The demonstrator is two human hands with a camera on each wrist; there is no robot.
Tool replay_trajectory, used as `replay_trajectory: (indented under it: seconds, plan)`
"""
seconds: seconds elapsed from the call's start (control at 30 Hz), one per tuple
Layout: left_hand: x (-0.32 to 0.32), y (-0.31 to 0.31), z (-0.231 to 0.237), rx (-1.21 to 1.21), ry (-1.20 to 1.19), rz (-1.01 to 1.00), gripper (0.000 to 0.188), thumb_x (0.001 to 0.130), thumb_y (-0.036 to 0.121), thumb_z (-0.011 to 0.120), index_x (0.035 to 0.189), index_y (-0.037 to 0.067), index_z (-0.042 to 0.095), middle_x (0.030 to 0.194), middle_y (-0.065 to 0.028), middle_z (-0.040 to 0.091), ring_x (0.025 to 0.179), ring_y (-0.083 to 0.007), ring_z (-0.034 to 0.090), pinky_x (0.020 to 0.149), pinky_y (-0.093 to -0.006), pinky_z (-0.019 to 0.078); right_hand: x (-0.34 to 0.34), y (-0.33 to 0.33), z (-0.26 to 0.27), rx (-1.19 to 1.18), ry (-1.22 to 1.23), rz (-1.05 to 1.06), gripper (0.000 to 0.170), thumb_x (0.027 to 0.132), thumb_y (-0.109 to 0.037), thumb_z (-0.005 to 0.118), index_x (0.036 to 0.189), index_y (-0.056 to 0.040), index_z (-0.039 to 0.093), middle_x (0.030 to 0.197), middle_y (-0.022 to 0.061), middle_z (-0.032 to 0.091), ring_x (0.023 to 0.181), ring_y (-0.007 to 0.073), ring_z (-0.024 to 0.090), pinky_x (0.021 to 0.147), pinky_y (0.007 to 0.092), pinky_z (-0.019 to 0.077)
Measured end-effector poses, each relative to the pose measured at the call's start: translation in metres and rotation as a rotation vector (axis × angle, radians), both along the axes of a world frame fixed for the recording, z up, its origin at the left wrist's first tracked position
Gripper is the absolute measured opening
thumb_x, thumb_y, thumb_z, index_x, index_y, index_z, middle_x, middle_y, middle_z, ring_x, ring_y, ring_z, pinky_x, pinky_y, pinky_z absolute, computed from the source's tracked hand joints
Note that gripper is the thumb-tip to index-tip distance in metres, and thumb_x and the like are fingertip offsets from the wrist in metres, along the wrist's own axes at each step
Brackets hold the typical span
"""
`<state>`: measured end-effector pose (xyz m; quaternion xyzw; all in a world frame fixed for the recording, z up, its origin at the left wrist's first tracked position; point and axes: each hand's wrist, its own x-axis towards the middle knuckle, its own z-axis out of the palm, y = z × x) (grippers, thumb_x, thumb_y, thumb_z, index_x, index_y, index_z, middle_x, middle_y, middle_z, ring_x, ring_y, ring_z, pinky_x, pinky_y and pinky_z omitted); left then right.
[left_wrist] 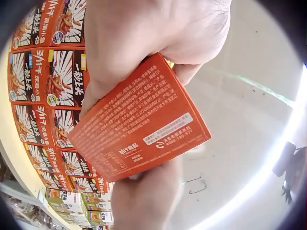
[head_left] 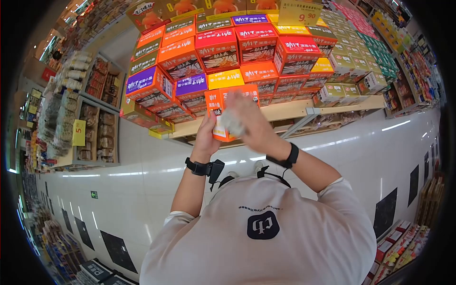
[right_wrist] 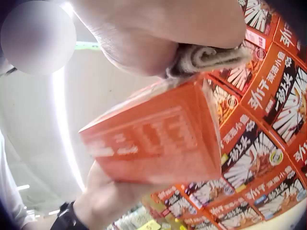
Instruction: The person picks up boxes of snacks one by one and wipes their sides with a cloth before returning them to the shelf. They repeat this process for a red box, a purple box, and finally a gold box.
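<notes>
An orange snack box (head_left: 213, 100) is held up before the display by my left hand (head_left: 205, 137), which grips its left side. In the left wrist view, the fingers lie along the edges of the box (left_wrist: 144, 120), and its side of printed small text shows. My right hand (head_left: 256, 127), blurred in the head view, holds a folded greyish cloth (head_left: 232, 124) against the box. The right wrist view shows the rolled cloth (right_wrist: 206, 60) under the right hand (right_wrist: 158, 28), right at the top edge of the box (right_wrist: 158, 148).
Stacked snack boxes (head_left: 216, 50) rise on a wooden-edged stand (head_left: 285, 111) just ahead. A yellow price sign (head_left: 300, 13) stands on top. To the left is a shelf of bagged goods (head_left: 66, 109); pale tiled floor (head_left: 137, 190) lies around me.
</notes>
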<state>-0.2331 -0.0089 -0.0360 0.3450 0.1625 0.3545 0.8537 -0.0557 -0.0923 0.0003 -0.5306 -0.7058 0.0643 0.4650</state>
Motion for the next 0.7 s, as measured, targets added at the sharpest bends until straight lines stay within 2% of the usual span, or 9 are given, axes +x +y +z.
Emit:
replay_trajectory:
  seconds: [0.03, 0.07, 0.1, 0.2, 0.3, 0.33, 0.57, 0.63, 0.7]
  plan:
    - [0.0, 0.001, 0.0, 0.014, -0.011, -0.036, 0.048, 0.11, 0.033, 0.042, 0.152, 0.01, 0.035, 0.146, -0.0083, 0.052, 0.13, -0.0238, 0.057, 0.106, -0.043, 0.0499, 0.008, 0.009, -0.004, -0.008, 0.12, -0.072, 0.064, 0.086, -0.005, 0.063, 0.148, -0.0036, 0.046, 0.15, 0.0236, 0.047, 0.143, 0.0426, 0.039, 0.117, 0.0524, 0.0296]
    - [0.001, -0.001, -0.001, 0.013, -0.014, -0.034, 0.048, 0.11, 0.033, 0.042, 0.152, 0.01, 0.035, 0.146, -0.0083, 0.052, 0.13, -0.0238, 0.057, 0.106, -0.043, 0.0499, 0.018, 0.023, -0.006, 0.07, 0.187, -0.301, 0.069, 0.083, -0.002, 0.063, 0.149, -0.0045, 0.045, 0.151, 0.0211, 0.046, 0.144, 0.0401, 0.039, 0.118, 0.0531, 0.0293]
    - [0.003, -0.003, 0.004, -0.007, 0.001, -0.004, 0.048, 0.11, 0.032, 0.042, 0.152, 0.01, 0.035, 0.146, -0.0084, 0.052, 0.13, -0.0239, 0.056, 0.107, -0.0433, 0.0492, 0.014, 0.019, -0.004, 0.07, 0.183, -0.296, 0.069, 0.083, -0.002, 0.063, 0.149, -0.0045, 0.045, 0.151, 0.0211, 0.046, 0.144, 0.0401, 0.039, 0.118, 0.0531, 0.0293]
    - [0.005, 0.003, 0.001, -0.035, -0.029, 0.038, 0.048, 0.11, 0.033, 0.041, 0.152, 0.01, 0.035, 0.147, -0.0087, 0.052, 0.131, -0.0242, 0.056, 0.108, -0.0441, 0.0481, -0.014, -0.011, 0.012, -0.011, -0.059, 0.118, 0.065, 0.088, -0.006, 0.062, 0.15, -0.0038, 0.044, 0.156, 0.0219, 0.041, 0.148, 0.0411, 0.033, 0.121, 0.051, 0.0255]
    - [0.009, 0.006, -0.004, -0.032, -0.047, 0.051, 0.048, 0.11, 0.035, 0.04, 0.152, 0.01, 0.035, 0.147, -0.0091, 0.051, 0.132, -0.0246, 0.055, 0.11, -0.044, 0.0469, -0.001, -0.003, 0.004, -0.02, -0.007, 0.068, 0.067, 0.088, -0.007, 0.062, 0.152, -0.0045, 0.043, 0.158, 0.0216, 0.038, 0.15, 0.0404, 0.03, 0.123, 0.0519, 0.0217]
    - [0.008, 0.005, -0.001, -0.041, -0.056, 0.051, 0.048, 0.11, 0.035, 0.04, 0.152, 0.011, 0.036, 0.147, -0.0091, 0.051, 0.132, -0.0246, 0.055, 0.11, -0.0438, 0.0467, 0.006, 0.007, -0.001, 0.012, 0.077, -0.116, 0.069, 0.087, -0.008, 0.063, 0.152, -0.0045, 0.042, 0.159, 0.0204, 0.039, 0.151, 0.0388, 0.029, 0.123, 0.0532, 0.0201]
    - [0.008, 0.016, -0.015, -0.069, -0.105, 0.126, 0.048, 0.11, 0.037, 0.039, 0.151, 0.011, 0.036, 0.146, -0.0097, 0.053, 0.131, -0.0271, 0.056, 0.109, -0.0477, 0.0475, 0.006, -0.006, -0.001, -0.002, -0.065, 0.188, 0.071, 0.079, 0.004, 0.06, 0.149, -0.0073, 0.048, 0.158, 0.0182, 0.041, 0.151, 0.0374, 0.03, 0.124, 0.0531, 0.0201]
    - [0.008, 0.014, -0.011, -0.064, -0.114, 0.14, 0.049, 0.11, 0.038, 0.039, 0.15, 0.011, 0.036, 0.145, -0.0094, 0.053, 0.132, -0.0273, 0.055, 0.11, -0.0479, 0.0463, 0.022, 0.005, -0.018, 0.11, 0.036, 0.138, 0.07, 0.081, 0.004, 0.061, 0.149, -0.0062, 0.047, 0.158, 0.018, 0.041, 0.151, 0.0373, 0.031, 0.124, 0.0504, 0.0207]
    - [0.004, 0.016, -0.001, -0.079, -0.076, 0.213, 0.056, 0.11, 0.046, 0.034, 0.151, 0.009, 0.039, 0.151, -0.0115, 0.049, 0.136, -0.0282, 0.051, 0.114, -0.0488, 0.0413, 0.026, 0.008, -0.016, -0.071, 0.219, -0.03, 0.065, 0.086, 0.001, 0.063, 0.148, -0.0052, 0.048, 0.157, 0.019, 0.043, 0.15, 0.0384, 0.032, 0.124, 0.0467, 0.0212]
